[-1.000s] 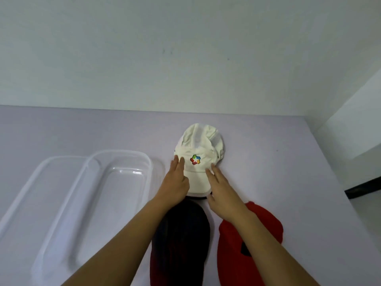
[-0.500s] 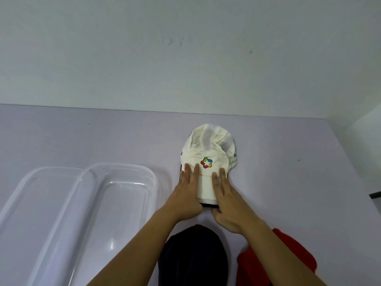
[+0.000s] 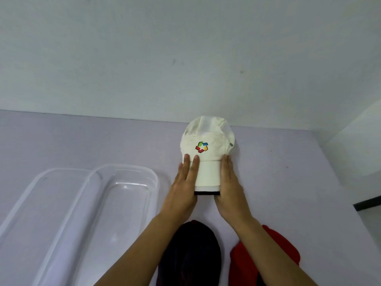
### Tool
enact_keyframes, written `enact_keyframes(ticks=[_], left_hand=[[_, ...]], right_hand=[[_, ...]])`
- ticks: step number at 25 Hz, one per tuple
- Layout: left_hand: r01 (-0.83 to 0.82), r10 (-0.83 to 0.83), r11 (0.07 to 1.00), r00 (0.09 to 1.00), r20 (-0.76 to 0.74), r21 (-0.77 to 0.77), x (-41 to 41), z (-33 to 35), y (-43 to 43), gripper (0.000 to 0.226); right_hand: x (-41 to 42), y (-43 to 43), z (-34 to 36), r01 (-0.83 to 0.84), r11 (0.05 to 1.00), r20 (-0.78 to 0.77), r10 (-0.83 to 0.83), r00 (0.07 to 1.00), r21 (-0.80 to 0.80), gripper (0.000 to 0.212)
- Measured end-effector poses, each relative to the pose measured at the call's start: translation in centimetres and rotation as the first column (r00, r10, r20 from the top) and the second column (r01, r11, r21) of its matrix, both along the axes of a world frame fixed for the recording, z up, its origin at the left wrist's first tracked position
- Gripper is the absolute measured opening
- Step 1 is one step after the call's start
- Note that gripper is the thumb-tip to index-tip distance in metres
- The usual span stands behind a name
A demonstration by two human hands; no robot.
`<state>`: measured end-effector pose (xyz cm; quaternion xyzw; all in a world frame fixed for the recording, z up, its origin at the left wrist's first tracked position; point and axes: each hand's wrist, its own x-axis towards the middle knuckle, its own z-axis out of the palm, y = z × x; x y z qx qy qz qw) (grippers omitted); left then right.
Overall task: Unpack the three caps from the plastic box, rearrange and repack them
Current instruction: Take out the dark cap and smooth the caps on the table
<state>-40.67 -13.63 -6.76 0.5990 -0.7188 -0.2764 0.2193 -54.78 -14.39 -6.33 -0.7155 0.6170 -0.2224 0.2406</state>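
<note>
Cream-white cap (image 3: 207,141) with a coloured logo on the lilac desk (image 3: 82,137) by the wall, left hand (image 3: 183,188) flat on its brim's left side, right hand (image 3: 229,186) straight-fingered against the right edge, black cap (image 3: 191,254) and red cap (image 3: 288,254) nearer, under the forearms, clear plastic box (image 3: 123,165) off to the left.

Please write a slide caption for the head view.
Left hand and right hand press the cream fabric cap beside a clear plastic box.
</note>
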Motion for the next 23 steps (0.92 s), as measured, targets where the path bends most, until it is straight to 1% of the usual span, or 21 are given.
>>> enact_keyframes(ticks=[2, 4, 5, 6, 9, 10, 11, 12, 13, 15, 16, 17, 21, 23], left_hand=[[0.003, -0.012, 0.999, 0.984, -0.180, -0.053, 0.1, 1.1, 0.6, 0.080], [-0.020, 0.000, 0.999, 0.932, -0.364, -0.049, -0.1, 2.1, 1.4, 0.072], [-0.028, 0.008, 0.999, 0.909, -0.416, -0.043, -0.2, 2.6, 1.9, 0.070], [-0.023, 0.001, 0.999, 0.906, -0.424, -0.046, -0.2, 3.1, 2.3, 0.071], [0.028, -0.049, 0.996, 0.963, -0.264, -0.084, 0.5, 4.0, 3.1, 0.080], [0.025, -0.046, 0.995, 0.972, -0.230, -0.093, 0.8, 4.1, 3.2, 0.080], [0.014, -0.039, 0.994, 0.971, -0.236, -0.105, 0.9, 4.4, 3.5, 0.078], [0.000, -0.032, 0.994, 0.960, -0.280, -0.111, 0.7, 4.7, 3.7, 0.075], [-0.019, -0.018, 0.995, 0.933, -0.360, -0.100, 0.3, 5.0, 4.1, 0.072], [-0.067, 0.066, 0.998, 0.829, -0.556, 0.018, -1.0, 5.6, 5.0, 0.064], [-0.086, 0.110, 0.994, 0.781, -0.614, 0.068, -1.4, 5.5, 5.4, 0.060], [-0.103, 0.141, 0.990, 0.753, -0.643, 0.096, -1.5, 5.5, 5.7, 0.058], [-0.115, 0.172, 0.985, 0.744, -0.645, 0.130, -1.5, 5.8, 6.4, 0.061], [-0.139, 0.218, 0.976, 0.687, -0.693, 0.169, -1.9, 6.0, 6.8, 0.055]], right_hand=[[0.5, 0.7, 1.4, 0.002, 1.000, 0.125, -0.001, 0.992, -0.002, 0.079], [0.9, 1.3, 2.6, 0.003, 0.998, 0.304, -0.023, 0.952, 0.065, 0.072], [0.8, 1.7, 3.1, -0.015, 0.997, 0.329, -0.013, 0.944, 0.081, 0.070], [0.6, 2.1, 3.5, -0.032, 0.996, 0.325, 0.005, 0.946, 0.079, 0.070], [-1.2, 3.0, 4.1, -0.068, 0.998, 0.210, 0.067, 0.975, 0.000, 0.079], [-1.7, 3.3, 4.2, -0.078, 0.997, 0.200, 0.079, 0.977, -0.012, 0.081], [-1.9, 3.8, 4.5, -0.080, 0.997, 0.229, 0.078, 0.970, 0.000, 0.081], [-1.6, 4.3, 4.8, -0.075, 0.997, 0.299, 0.062, 0.952, 0.031, 0.081], [-1.1, 4.8, 5.2, -0.068, 0.996, 0.389, 0.038, 0.921, 0.064, 0.078], [-0.1, 5.7, 5.5, -0.051, 0.994, 0.533, -0.009, 0.846, 0.099, 0.070], [0.2, 5.9, 5.5, -0.042, 0.994, 0.577, -0.027, 0.816, 0.106, 0.067], [0.1, 6.1, 5.5, -0.041, 0.993, 0.604, -0.035, 0.796, 0.112, 0.066], [-0.1, 6.3, 5.6, -0.086, 0.992, 0.632, 0.005, 0.775, 0.097, 0.074], [0.5, 6.6, 5.7, -0.071, 0.991, 0.682, -0.027, 0.731, 0.116, 0.072]])
